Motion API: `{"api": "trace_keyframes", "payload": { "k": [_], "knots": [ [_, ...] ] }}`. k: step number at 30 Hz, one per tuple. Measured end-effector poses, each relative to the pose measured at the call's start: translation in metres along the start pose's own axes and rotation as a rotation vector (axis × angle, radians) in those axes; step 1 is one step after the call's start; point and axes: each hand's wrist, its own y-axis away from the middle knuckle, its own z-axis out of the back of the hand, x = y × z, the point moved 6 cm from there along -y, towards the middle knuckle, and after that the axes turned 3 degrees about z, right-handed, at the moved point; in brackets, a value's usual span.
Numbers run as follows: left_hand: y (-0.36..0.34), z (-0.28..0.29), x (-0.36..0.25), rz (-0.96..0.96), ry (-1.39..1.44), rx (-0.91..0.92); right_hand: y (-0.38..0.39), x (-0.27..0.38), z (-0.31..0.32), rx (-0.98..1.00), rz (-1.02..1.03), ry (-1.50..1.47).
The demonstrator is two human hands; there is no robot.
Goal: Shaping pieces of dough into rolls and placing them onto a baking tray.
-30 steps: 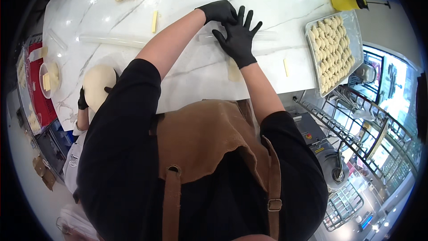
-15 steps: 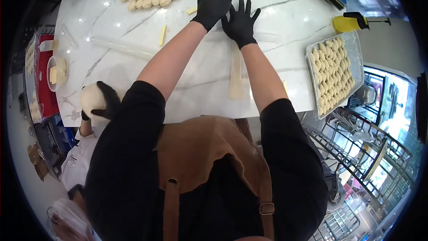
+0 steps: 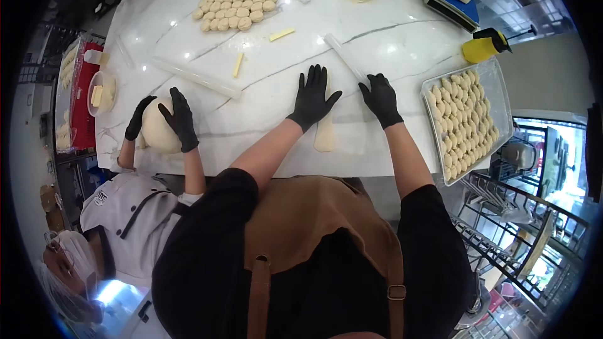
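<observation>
My left hand, in a black glove, lies flat with fingers apart on a long pale dough strip on the marble table. My right hand, also gloved, is to its right, fingers slightly bent and apart, touching the near end of a clear rolling pin lying diagonally. Another clear rolling pin lies left of my hands. Two yellow butter sticks lie farther back.
A co-worker at left handles a dough ball. Around the table are dough pieces, a tray of shaped dough, a yellow spray bottle, a scale and a tub. Racks stand right.
My hands moved apart and nearer me; my left hand now lies flat on the strip. The rolling pin by my right hand turned from crosswise to diagonal. The view shifted, showing more co-worker.
</observation>
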Motion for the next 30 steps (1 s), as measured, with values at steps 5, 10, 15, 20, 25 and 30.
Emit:
{"api": "trace_keyframes", "payload": {
  "k": [5,10,15,20,25,30],
  "knots": [
    [-0.013,-0.020,-0.020,-0.117,-0.083,0.037,0.036,-0.016,0.002,-0.042,-0.231,0.141],
    [0.006,-0.007,-0.028,-0.126,-0.199,-0.108,0.052,-0.040,0.065,-0.280,-0.380,-0.228],
    [0.088,-0.006,-0.084,-0.273,-0.161,0.308,0.158,-0.081,0.102,0.116,-0.467,-0.169],
    [0.096,0.008,-0.091,-0.278,-0.110,0.085,0.197,-0.020,0.083,-0.001,-0.372,0.086],
    [0.094,0.032,-0.110,-0.340,0.053,0.105,0.199,-0.020,0.068,-0.022,-0.518,-0.067],
    [0.079,0.035,-0.129,-0.157,0.433,0.269,0.183,0.004,0.087,-0.003,-0.549,-0.452]
  ]
}}
